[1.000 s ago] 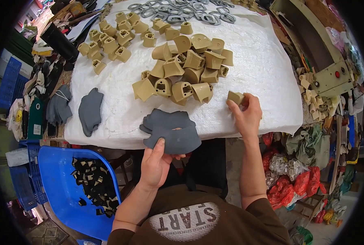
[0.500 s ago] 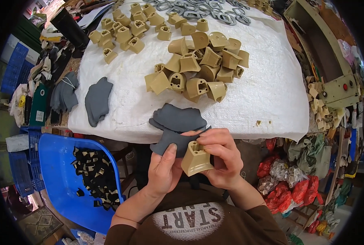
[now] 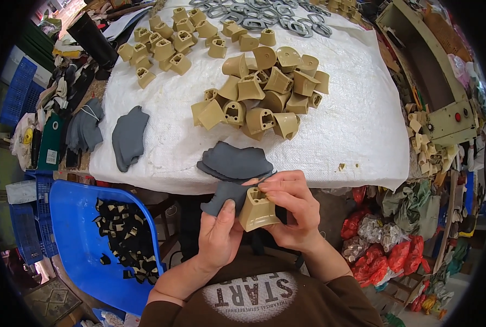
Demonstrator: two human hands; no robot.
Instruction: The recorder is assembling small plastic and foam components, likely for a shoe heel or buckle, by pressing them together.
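Observation:
Just off the table's front edge, my left hand pinches a dark grey leather-like piece, thumb on top. My right hand grips a beige shoe heel, its hollowed end facing up and its wide curved end toward me. The grey piece lies against the heel's left and far sides, where my right fingertips press its edge. Part of the piece is hidden behind the heel. Beyond my hands lies a stack of similar grey pieces, with a heap of beige heels farther off.
White woven sheeting covers the table. More grey pieces lie at left, more heels far left and grey rings at the back. A blue tub with small black-and-beige pieces stands at lower left, red bags at lower right.
My hands have shifted slightly, and the grey piece is now drawn closer around the heel's far side. The heel is a little more upright.

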